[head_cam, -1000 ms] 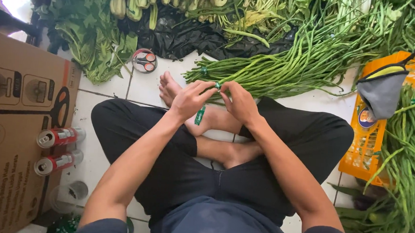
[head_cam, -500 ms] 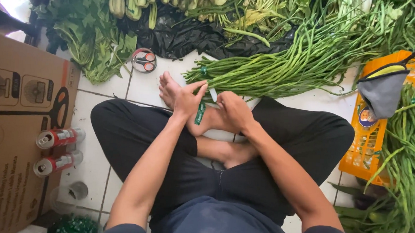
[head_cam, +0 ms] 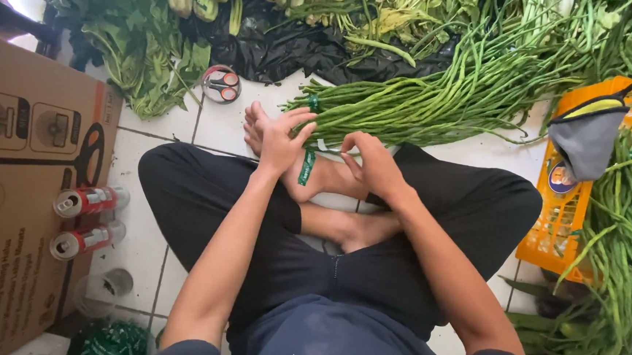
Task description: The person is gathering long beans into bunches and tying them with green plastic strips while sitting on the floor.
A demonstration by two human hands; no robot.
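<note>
The cardboard box [head_cam: 15, 203] runs off the left edge. The orange crate [head_cam: 554, 236] is cut by the right edge. The left hand [head_cam: 282, 140] hides part of a foot [head_cam: 323, 178]; what its fingertips pinch is too small to tell.

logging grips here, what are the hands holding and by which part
The left hand pinches a short green tape strip by its top end; the rest hangs free. The right hand is curled beside it; whether it holds anything cannot be told.
</note>
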